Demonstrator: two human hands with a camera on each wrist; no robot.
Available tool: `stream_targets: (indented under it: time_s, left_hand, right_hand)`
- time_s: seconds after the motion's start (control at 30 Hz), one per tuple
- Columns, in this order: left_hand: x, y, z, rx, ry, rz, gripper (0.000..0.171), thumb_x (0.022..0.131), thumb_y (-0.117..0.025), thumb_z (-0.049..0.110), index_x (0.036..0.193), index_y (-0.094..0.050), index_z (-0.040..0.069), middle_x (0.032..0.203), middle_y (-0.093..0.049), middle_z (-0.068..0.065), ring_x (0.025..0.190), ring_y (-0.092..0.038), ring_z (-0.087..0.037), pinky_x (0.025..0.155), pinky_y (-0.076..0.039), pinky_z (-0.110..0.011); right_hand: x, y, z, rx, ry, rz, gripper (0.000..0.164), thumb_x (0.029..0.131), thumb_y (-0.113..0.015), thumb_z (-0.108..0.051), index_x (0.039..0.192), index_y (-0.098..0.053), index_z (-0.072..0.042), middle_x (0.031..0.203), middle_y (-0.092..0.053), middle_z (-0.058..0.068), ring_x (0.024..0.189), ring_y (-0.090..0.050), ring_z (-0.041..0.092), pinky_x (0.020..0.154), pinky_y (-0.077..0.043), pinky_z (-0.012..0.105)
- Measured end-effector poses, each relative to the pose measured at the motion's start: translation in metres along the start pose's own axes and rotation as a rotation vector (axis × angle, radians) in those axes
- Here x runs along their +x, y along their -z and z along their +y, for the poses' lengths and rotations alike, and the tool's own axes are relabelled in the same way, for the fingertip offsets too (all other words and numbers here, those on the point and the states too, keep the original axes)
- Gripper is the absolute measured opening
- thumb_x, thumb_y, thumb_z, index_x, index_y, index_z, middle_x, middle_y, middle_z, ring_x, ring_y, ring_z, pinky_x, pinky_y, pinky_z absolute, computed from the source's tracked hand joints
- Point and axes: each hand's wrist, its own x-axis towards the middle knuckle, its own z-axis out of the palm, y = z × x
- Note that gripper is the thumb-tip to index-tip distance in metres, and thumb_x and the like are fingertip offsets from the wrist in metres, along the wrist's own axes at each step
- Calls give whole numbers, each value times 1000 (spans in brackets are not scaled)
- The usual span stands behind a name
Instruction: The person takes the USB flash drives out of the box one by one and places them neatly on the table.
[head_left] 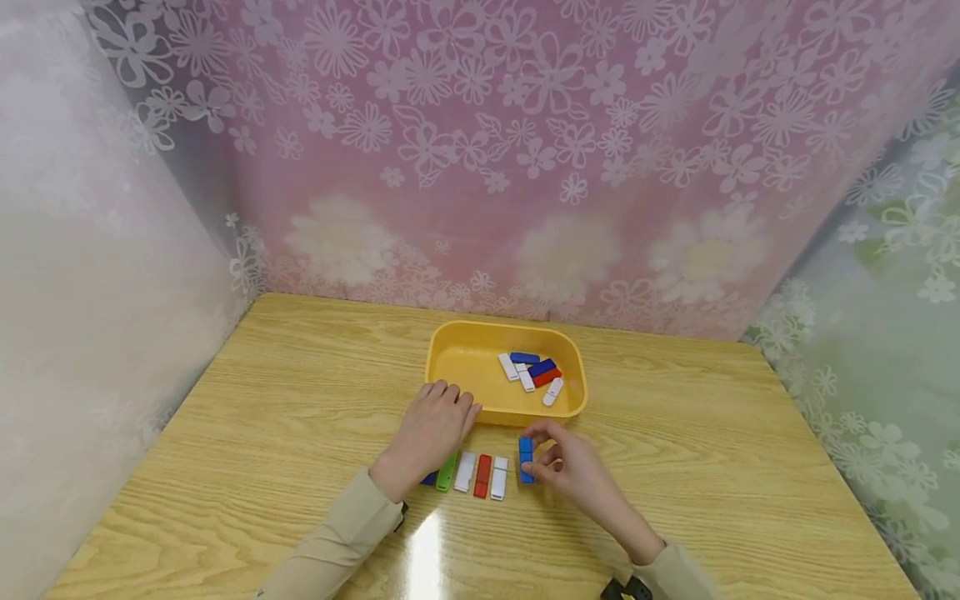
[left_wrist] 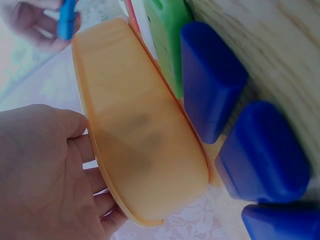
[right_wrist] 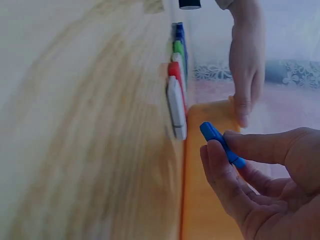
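Note:
My right hand (head_left: 573, 467) pinches a blue USB flash drive (head_left: 526, 460) between thumb and fingers, to the right of a row of flash drives. In the right wrist view the blue drive is tilted between the fingertips (right_wrist: 216, 150). My left hand (head_left: 431, 429) grips the near left rim of a yellow plastic bin (head_left: 450, 327), its fingers bent over the edge. The row on the table has a white drive (head_left: 499, 478), a red one (head_left: 482, 476), another white, a green one (head_left: 446, 472) and several dark blue ones (left_wrist: 212, 85), partly hidden under the left hand in the head view.
Inside the bin, toward its right side, lie several more drives: white (head_left: 507, 367), blue (head_left: 524, 358), dark blue and red (head_left: 547, 377). The wood-grain table (head_left: 315, 375) meets a pink floral curtain (head_left: 480, 208) at the back, with pale curtains on both sides.

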Motion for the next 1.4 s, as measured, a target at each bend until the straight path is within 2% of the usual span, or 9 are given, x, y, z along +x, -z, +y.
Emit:
stream_targets:
  time_s: [0.3, 0.43, 0.6, 0.83, 0.97, 1.1, 1.23, 1.4]
  left_hand:
    - [0, 1, 1, -8, 8, -17, 29, 106, -54, 27, 87, -65, 9, 81, -63, -6, 82, -58, -25, 83, -50, -39]
    - [0, 2, 1, -19, 17, -36, 29, 106, -54, 28, 88, -66, 9, 82, -63, -6, 84, -59, -25, 85, -50, -40]
    - [1, 2, 1, -24, 28, -52, 29, 107, -53, 28, 88, -65, 9, 82, -63, -5, 85, -59, -26, 86, -49, -40]
    - [1, 2, 1, -24, 31, -56, 29, 107, -53, 28, 89, -66, 9, 83, -63, -6, 86, -58, -26, 86, -49, -40]
    - [1, 1, 1, -20, 30, -50, 29, 106, -53, 28, 88, -65, 9, 83, -63, -5, 85, -58, -26, 84, -49, -39]
    - [2, 1, 0, -18, 29, -45, 29, 106, -53, 28, 87, -65, 10, 82, -63, -5, 84, -58, -25, 83, -48, -39]
    - [1, 1, 0, -17, 24, -33, 29, 106, -54, 27, 85, -64, 9, 81, -63, -6, 83, -58, -26, 81, -48, -39]
    - [2, -1, 0, -19, 23, -21, 29, 105, -57, 27, 83, -64, 10, 79, -62, -6, 81, -57, -25, 80, -48, -38]
  right_hand:
    - [-2, -11, 3, -31, -63, -102, 31, 86, -79, -1, 113, -63, -1, 94, -64, 7, 66, -61, 13, 54, -51, 23]
    - [-2, -14, 0, -88, -84, -93, 31, 84, -82, -5, 110, -65, -3, 90, -62, 4, 61, -58, 11, 52, -47, 22]
    - [0, -17, -3, -216, -76, -77, 29, 83, -84, -9, 107, -67, -7, 94, -60, 2, 63, -53, 8, 55, -43, 22]
    - [2, -16, -4, -263, -89, -77, 29, 83, -84, -13, 105, -67, -9, 92, -58, 0, 66, -53, 10, 58, -43, 23]
    - [4, -15, -5, -233, -79, -38, 21, 87, -80, -10, 103, -66, -9, 90, -61, 0, 66, -54, 10, 57, -46, 22]
    - [5, -11, -5, -203, -23, 36, 10, 91, -75, -5, 95, -68, -10, 85, -63, -1, 64, -58, 11, 56, -49, 21]
    - [6, -8, -6, -239, 5, 88, 11, 90, -75, -4, 89, -69, -13, 79, -63, -5, 66, -58, 9, 60, -50, 20]
    - [10, -7, -9, -269, 10, 146, 11, 90, -76, -5, 88, -70, -14, 79, -64, -6, 68, -57, 6, 62, -50, 21]
